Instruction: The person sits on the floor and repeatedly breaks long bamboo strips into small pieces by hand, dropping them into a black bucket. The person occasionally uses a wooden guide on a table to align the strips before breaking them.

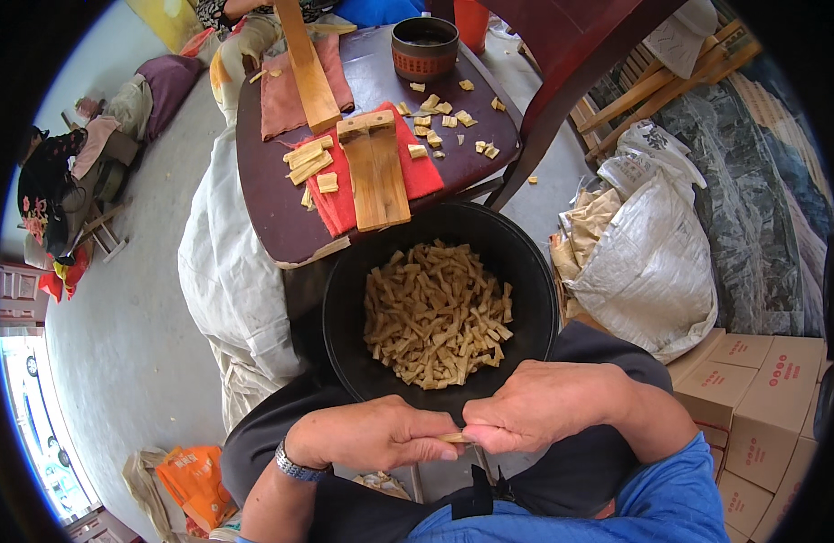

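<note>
My left hand [383, 434], with a metal-band watch at the wrist, and my right hand [539, 407] meet over my lap. Between their fingertips they pinch a small pale yellow dried piece [452, 438], mostly hidden by the fingers. Just beyond them a black round tub [335, 326] holds a heap of twisted, dried tan pieces [437, 315]. On the dark red wooden chair seat [268, 197] above the tub, a wooden block tool [375, 170] rests on a red cloth [424, 173]. Flat yellow pieces [308, 159] lie at its left, and several small ones are scattered at its right.
A dark metal-like cup [425, 51] stands on the seat, near a long wooden bar [308, 75]. White woven sacks flank the tub, one at the left [227, 258], one at the right [651, 258]. Cardboard boxes [763, 400] are stacked at lower right. A person [47, 190] sits at far left.
</note>
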`<state>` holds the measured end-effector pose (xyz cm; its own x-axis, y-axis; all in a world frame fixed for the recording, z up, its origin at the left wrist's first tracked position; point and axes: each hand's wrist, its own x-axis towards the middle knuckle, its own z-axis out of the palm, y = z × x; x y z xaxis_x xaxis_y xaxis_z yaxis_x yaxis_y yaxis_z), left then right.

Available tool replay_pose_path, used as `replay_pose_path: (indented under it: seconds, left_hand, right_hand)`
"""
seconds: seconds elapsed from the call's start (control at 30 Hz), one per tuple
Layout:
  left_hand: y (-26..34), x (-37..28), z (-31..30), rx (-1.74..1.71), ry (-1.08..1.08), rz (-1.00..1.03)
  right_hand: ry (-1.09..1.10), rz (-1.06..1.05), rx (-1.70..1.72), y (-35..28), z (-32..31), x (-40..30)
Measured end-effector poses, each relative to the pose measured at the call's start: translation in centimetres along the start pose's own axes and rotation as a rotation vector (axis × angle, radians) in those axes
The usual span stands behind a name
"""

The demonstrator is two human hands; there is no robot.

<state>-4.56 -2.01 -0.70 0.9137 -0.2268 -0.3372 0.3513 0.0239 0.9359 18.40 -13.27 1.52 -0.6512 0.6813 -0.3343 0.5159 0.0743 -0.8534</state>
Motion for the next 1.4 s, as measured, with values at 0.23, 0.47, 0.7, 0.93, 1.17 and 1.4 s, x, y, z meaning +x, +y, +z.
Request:
replay_pose_path:
  seconds: [0.23, 0.47, 0.7, 0.93, 1.17, 1.4]
  left_hand:
    - [2.3, -0.8, -3.4, 0.008, 0.449, -0.073]
    - [2.7, 1.7, -8.7, -0.223, 1.059, 0.085]
    - [3.2, 3.2, -11.7, -0.317, 1.236, 0.16]
    - [2.1, 4.2, -13.8, -0.294, 1.265, 0.032]
    - [0.1, 5.2, -14.8, 0.082, 1.316, -0.094]
    - [0.4, 3.6, -12.7, 0.127, 1.282, -0.181]
  right_hand:
    - [0.291, 0.107, 0.181, 0.2, -3.6, 0.3]
    - [0.98, -0.04, -0.185, 3.7, -7.1, 5.7]
    - [1.156, 0.015, -0.238, 5.6, -10.0, 8.3]
    - [1.092, 0.213, -0.297, 6.0, -10.8, 9.6]
    - [1.02, 0.325, -0.123, 6.8, -11.0, 10.6]
    - [0.975, 0.355, -0.048, 7.1, -11.0, 9.4]
